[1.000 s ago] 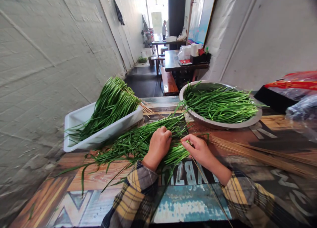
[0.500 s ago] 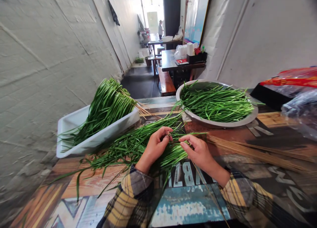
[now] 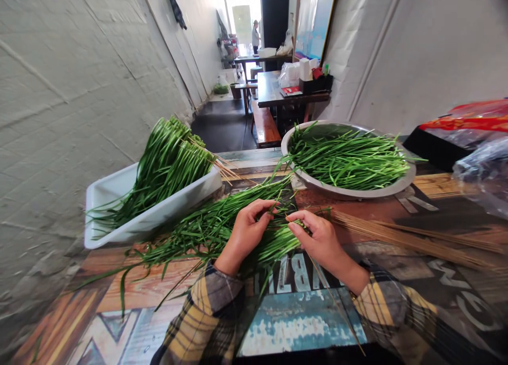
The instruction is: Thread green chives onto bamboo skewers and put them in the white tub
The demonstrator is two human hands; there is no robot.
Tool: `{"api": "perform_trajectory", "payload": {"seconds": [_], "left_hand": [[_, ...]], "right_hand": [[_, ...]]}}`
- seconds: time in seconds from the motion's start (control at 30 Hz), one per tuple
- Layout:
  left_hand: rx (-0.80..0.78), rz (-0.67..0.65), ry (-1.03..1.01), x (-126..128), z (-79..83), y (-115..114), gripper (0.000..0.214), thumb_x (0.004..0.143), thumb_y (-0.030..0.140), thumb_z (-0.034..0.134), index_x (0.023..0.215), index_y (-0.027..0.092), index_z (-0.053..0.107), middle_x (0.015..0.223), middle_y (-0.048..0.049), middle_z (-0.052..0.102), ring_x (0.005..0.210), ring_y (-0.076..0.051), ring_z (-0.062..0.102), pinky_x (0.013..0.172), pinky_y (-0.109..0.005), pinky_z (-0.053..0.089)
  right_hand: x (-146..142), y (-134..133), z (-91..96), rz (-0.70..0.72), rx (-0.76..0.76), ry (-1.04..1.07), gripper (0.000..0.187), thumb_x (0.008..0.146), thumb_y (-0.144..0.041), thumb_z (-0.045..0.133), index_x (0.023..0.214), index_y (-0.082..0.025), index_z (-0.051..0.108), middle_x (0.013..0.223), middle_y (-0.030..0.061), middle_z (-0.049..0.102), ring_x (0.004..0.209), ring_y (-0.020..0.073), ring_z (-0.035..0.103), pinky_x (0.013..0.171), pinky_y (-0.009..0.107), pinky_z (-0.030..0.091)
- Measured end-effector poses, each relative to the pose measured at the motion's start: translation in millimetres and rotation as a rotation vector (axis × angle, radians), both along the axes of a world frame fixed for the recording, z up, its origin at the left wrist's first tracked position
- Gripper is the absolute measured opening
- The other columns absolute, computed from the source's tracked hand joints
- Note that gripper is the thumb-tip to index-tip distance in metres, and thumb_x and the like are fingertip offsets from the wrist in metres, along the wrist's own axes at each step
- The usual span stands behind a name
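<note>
My left hand (image 3: pixel 251 228) is closed in a pinch on a garlic chive, just above a loose pile of long green garlic chives (image 3: pixel 206 228) on the table. Close on its right, my right hand (image 3: pixel 320 240) pinches a thin bamboo skewer (image 3: pixel 337 307). The skewer's tip points towards the left fingertips, and its long end slants down below my right palm. Whether the tip touches the chive I cannot tell. Beneath both hands, pale chive stems (image 3: pixel 283 240) lie with their ends to the right.
On the left, a white plastic tub (image 3: pixel 186 203) holds skewered chives (image 3: pixel 170 156). A metal basin (image 3: pixel 345 192) of loose chives (image 3: pixel 349 158) stands at the back right. Bare skewers (image 3: pixel 400 235) lie right of my hand, near plastic bags (image 3: pixel 486 172). A person (image 3: pixel 255 35) stands far back.
The view has tilted slightly, so the room sits higher in the picture. My fingers have shifted a little around the chive and the skewer tip; both hands stay close together.
</note>
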State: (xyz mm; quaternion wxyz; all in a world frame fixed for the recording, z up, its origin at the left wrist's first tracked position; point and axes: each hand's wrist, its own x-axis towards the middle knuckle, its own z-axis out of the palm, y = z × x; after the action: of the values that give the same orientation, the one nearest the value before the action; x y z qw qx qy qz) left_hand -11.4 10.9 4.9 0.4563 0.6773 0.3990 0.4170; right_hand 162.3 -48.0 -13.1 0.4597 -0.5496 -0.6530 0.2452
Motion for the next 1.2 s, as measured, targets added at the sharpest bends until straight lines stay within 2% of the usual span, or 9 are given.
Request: {"api": "perform_trajectory", "payload": {"seconds": [0.13,0.33,0.43,0.53,0.83,1.2], "left_hand": [[-0.119,0.016,-0.061,2,5.0,-4,0.026,0.081,0.023,0.060,0.104,0.015,0.069,0.089,-0.0047,0.070,0.079,-0.015,0.062,0.075,-0.025,0.048],[-0.151,0.022,-0.044,5,10.6,-8,0.021,0.080,0.031,0.064,0.090,0.014,0.071,0.074,-0.0010,0.065,0.063,-0.010,0.052,0.061,-0.021,0.042],[-0.173,-0.017,-0.021,6,9.3,-9,0.020,0.080,0.030,0.063,0.089,0.013,0.070,0.065,0.0013,0.059,0.059,-0.010,0.047,0.057,-0.021,0.037],[-0.184,-0.058,0.000,7,7.3,-10,0.020,0.081,0.030,0.062,0.089,0.013,0.069,0.066,0.0014,0.058,0.059,-0.009,0.047,0.056,-0.021,0.037],[-0.198,-0.103,0.000,9,13.1,-11,0.019,0.080,0.031,0.061,0.081,0.013,0.068,0.064,0.0011,0.056,0.059,-0.009,0.045,0.056,-0.020,0.036],[-0.254,-0.128,-0.060,6,8.1,-11,0.021,0.080,0.032,0.062,0.088,0.013,0.066,0.060,0.0040,0.048,0.055,-0.008,0.040,0.052,-0.019,0.030]], "right_hand": [[1,-2,-0.1,0.011,-0.021,0.008,0.018,0.088,-0.032,0.052,0.094,-0.022,0.066,0.088,0.0038,0.073,0.076,0.0184,0.069,0.058,0.026,0.054],[1,-3,1.1,0.016,0.044,-0.031,0.017,0.089,-0.030,0.053,0.094,-0.022,0.067,0.089,0.0033,0.074,0.080,0.0185,0.069,0.074,0.029,0.054],[1,-3,2.3,0.023,0.064,-0.045,0.017,0.089,-0.030,0.053,0.095,-0.022,0.067,0.090,0.0031,0.074,0.080,0.0182,0.070,0.076,0.029,0.053],[1,-3,3.7,0.038,0.054,-0.043,0.018,0.089,-0.030,0.053,0.095,-0.022,0.067,0.089,0.0028,0.074,0.079,0.0179,0.070,0.077,0.028,0.053],[2,-3,4.9,0.047,-0.036,-0.003,0.019,0.089,-0.032,0.053,0.096,-0.023,0.067,0.089,0.0030,0.074,0.076,0.0185,0.071,0.053,0.024,0.051],[1,-3,4.7,0.052,-0.027,0.009,0.019,0.089,-0.031,0.053,0.097,-0.022,0.068,0.091,0.0034,0.074,0.076,0.0184,0.071,0.054,0.024,0.052]]}}
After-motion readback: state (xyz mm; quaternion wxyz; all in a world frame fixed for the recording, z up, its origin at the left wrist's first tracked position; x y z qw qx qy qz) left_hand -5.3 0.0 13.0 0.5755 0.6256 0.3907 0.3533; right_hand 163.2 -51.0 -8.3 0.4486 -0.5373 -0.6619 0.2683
